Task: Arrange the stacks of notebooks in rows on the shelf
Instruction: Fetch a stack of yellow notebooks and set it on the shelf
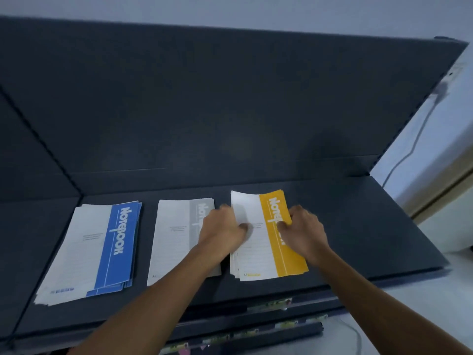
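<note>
Head view: the yellow stack (pixel 266 242) sits on the shelf (pixel 358 239), with the grey stack (pixel 174 234) and blue stack (pixel 102 247) off at 9 o'clock. Looks light, floppy and slippy, and the covers fan out, so I'd squeeze both long edges. The left hand (pixel 222 226) pinches its 9 o'clock edge, and the right hand (pixel 304 231) has its fingers (pixel 282 225) curled over the 3 o'clock edge.

The one camera, worn on the head, looks forward and steeply down over the near edge of the dark shelf (pixel 358 239), close enough that both forearms (pixel 153 303) enter from the bottom edge, with the yellow notebook stack (pixel 258 254) just below mid-frame and a pale wall (pixel 448 124) at right.
</note>
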`<control>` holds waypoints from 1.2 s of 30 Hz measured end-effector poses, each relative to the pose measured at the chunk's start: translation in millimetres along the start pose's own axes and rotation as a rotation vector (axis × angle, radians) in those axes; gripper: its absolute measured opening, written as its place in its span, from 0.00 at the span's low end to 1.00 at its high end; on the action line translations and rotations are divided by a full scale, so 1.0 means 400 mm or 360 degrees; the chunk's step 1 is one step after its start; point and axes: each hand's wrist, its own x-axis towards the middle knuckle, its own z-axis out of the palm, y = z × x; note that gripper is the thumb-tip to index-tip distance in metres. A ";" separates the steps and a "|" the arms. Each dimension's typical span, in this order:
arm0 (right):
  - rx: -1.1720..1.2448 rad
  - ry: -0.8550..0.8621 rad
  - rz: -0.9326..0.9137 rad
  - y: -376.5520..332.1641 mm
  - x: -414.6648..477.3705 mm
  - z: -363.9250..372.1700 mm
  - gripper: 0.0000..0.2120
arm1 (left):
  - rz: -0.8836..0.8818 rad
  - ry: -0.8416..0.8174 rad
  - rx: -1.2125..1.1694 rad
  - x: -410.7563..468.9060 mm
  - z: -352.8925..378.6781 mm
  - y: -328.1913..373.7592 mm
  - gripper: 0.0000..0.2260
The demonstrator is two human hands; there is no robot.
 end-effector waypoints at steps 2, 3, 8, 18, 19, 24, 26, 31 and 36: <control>-0.0015 -0.0022 -0.0039 0.013 0.021 0.004 0.07 | -0.0030 0.0027 0.0053 0.003 0.015 0.015 0.18; -0.0006 -0.0043 -0.0040 0.018 0.031 0.004 0.07 | -0.0050 0.0045 0.0085 0.003 0.021 0.024 0.18; 0.0051 -0.0120 -0.0057 0.036 0.080 0.011 0.06 | -0.0111 0.0164 0.0197 0.005 0.053 0.056 0.17; 0.0098 -0.0106 -0.0122 0.035 0.105 0.043 0.09 | -0.0203 0.0192 0.0383 0.002 0.064 0.052 0.17; 0.0088 -0.0094 -0.0134 0.035 0.104 0.044 0.10 | -0.0192 0.0205 0.0420 0.001 0.064 0.053 0.17; -0.0054 -0.0008 -0.0228 0.026 0.105 0.044 0.07 | -0.0130 0.0287 0.0512 0.000 0.059 0.058 0.18; -0.0118 0.0015 -0.0250 0.018 0.106 0.042 0.09 | -0.0115 0.0324 0.0482 -0.002 0.048 0.054 0.18; -0.0092 0.0024 -0.0395 -0.022 0.099 0.040 0.18 | -0.0076 0.0426 0.0359 -0.010 -0.008 0.013 0.14; 0.0059 -0.0127 -0.0693 -0.128 0.074 0.060 0.16 | -0.0125 0.0537 0.0300 -0.036 -0.085 -0.066 0.12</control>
